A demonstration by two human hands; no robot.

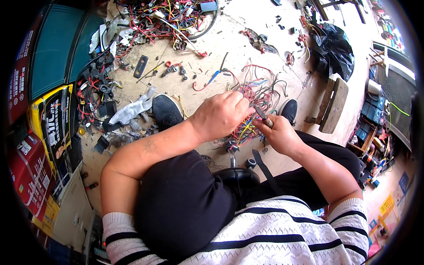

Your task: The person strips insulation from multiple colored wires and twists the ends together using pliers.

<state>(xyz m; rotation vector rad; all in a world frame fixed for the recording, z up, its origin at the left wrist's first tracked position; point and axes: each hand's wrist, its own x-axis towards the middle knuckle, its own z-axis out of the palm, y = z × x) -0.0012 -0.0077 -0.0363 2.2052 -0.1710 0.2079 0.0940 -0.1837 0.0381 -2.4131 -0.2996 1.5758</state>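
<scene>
My right hand (282, 134) is closed around the brownish handle of a small knife (263, 116), whose dark blade points up and left. Its tip meets the fingers of my left hand (222, 114). Those left fingers are pinched together, back of the hand upward, and hide whatever lies between them. Below and behind both hands, a tangled heap of thin wires (260, 90) in red, black, yellow and blue spreads over the floor between my shoes. A red wire with a blue section (213, 77) sticks out from the heap at its left.
A larger pile of cables (165, 20) lies at the far left, with more cables (95, 84) below it. A grey glove (132, 109) rests beside my left shoe (166, 111). On the right are a wooden block (333, 106) and a black plastic bag (333, 51). Boxes (51, 128) line the left.
</scene>
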